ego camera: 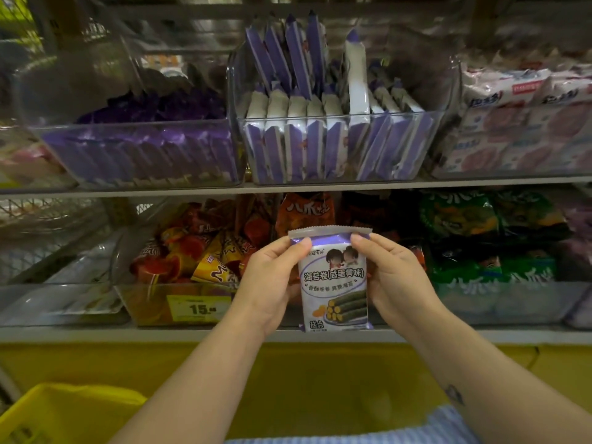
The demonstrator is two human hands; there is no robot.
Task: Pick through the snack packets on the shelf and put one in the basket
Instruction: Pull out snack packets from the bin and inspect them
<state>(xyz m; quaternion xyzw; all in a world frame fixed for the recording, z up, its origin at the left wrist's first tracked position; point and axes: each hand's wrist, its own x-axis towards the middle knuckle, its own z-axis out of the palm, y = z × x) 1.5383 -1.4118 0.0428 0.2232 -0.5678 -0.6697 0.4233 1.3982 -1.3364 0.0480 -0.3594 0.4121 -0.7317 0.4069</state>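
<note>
A purple and white snack packet (333, 280) with printed seaweed rolls is held upright in front of the lower shelf. My left hand (272, 280) grips its left edge, thumb on the top corner. My right hand (390, 277) grips its right edge the same way. More packets of the same kind (320, 136) stand in rows in a clear bin on the upper shelf, a few sticking up higher. The yellow basket (61, 411) sits at the bottom left, below my left forearm.
A clear bin of purple packets (144, 149) stands upper left and pink-white packets (525, 123) upper right. On the lower shelf are orange-red snacks (195, 251) with a yellow price tag (198, 309) and green bags (480, 238). A yellow panel (304, 379) runs under the shelf.
</note>
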